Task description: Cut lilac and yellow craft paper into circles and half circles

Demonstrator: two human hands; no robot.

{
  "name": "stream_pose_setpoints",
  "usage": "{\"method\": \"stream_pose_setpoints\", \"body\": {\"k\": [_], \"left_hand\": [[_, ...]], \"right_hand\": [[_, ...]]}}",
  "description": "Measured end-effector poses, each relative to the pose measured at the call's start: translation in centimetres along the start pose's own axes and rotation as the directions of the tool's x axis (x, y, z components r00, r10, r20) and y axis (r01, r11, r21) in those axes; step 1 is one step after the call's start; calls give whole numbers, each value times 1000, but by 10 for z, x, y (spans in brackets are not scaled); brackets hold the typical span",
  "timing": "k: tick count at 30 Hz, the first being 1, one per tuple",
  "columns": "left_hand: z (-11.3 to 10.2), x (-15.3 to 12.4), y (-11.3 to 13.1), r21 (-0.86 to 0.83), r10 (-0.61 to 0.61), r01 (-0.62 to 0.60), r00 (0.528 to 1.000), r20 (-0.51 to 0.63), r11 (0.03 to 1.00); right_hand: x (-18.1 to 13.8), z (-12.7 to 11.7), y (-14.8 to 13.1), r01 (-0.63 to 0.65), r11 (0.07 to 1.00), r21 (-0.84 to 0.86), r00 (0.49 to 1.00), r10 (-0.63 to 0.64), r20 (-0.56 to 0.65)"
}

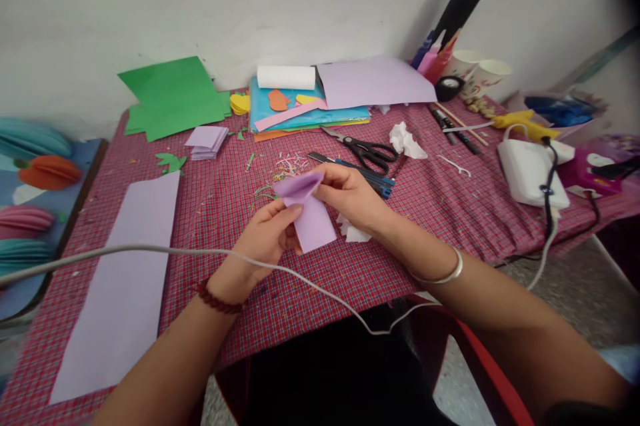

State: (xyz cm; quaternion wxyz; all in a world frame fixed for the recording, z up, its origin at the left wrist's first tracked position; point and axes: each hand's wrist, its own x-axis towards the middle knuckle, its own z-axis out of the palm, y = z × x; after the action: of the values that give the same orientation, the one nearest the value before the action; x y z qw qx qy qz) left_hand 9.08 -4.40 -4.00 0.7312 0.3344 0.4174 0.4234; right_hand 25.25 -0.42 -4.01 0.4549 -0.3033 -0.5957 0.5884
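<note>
Paper strip (316,223), lilac, folded, is pinched by left hand (266,236) at eight o'clock, right hand (354,198) at two o'clock

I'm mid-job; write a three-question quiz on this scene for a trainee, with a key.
1. What do the left hand and right hand hold together?
2. True or false: the white roll stands upright.
3. Which lies nearest the stack of small lilac papers: a) paper cups, b) green leaf-shaped cutout, c) scissors?

Key: 1. A folded lilac paper. 2. False; it lies on its side. 3. b.
</note>
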Motion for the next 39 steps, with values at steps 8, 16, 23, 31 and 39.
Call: {"method": "stream_pose_setpoints", "body": {"k": [8,16,23,31,39], "left_hand": [[3,0,6,-36,-7,3,995,-104,999],[-2,-1,5,-48,124,-128,989,-83,991],[-1,1,3,-95,-55,50,998,-42,994],[-4,-1,1,-57,-55,55,998,11,997],[-3,1,-1,-140,1,-5,999,-33,990]], "right_hand": [[-2,-4,-8,64,975,-214,987,-30,156],[4,-11,0,189,905,-381,964,-245,-104],[2,-11,0,247,854,-457,948,-311,-68],[2,-11,0,323,775,-542,927,-375,17],[0,-1,-3,127,931,-341,984,-162,-74]]}}
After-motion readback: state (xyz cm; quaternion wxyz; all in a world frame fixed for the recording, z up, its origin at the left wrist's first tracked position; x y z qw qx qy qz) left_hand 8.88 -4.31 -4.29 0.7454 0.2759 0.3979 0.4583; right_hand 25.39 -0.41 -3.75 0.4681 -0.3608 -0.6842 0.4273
